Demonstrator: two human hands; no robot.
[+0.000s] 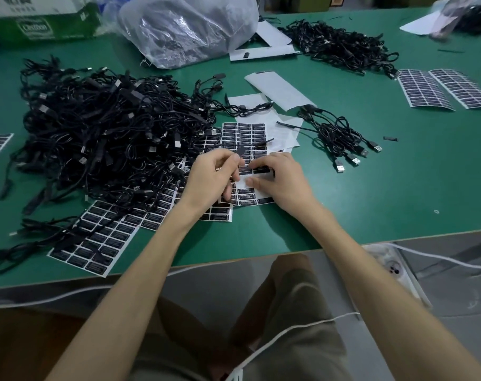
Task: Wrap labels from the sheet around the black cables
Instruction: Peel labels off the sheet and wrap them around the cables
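Left hand (214,174) pinches a black cable (240,151) right over the label sheet (244,133) near the green table's (371,188) front edge, handy for wrapping. Right hand (280,180) pinches a label (261,169), probably peeling it. The unlabelled cable pile (104,127) sits toward the left edge.

At the far left corner of your worktop (371,193), the green box (41,28) carries a white-outlined logo that reads roughly "Cestbon". It is blurred, so the spelling is uncertain. On the box's white part above it, dark characters are cut off by the frame and cannot be read. The black labels (244,133) on your sheets (92,243) by the front edge bear white print, too small to read.
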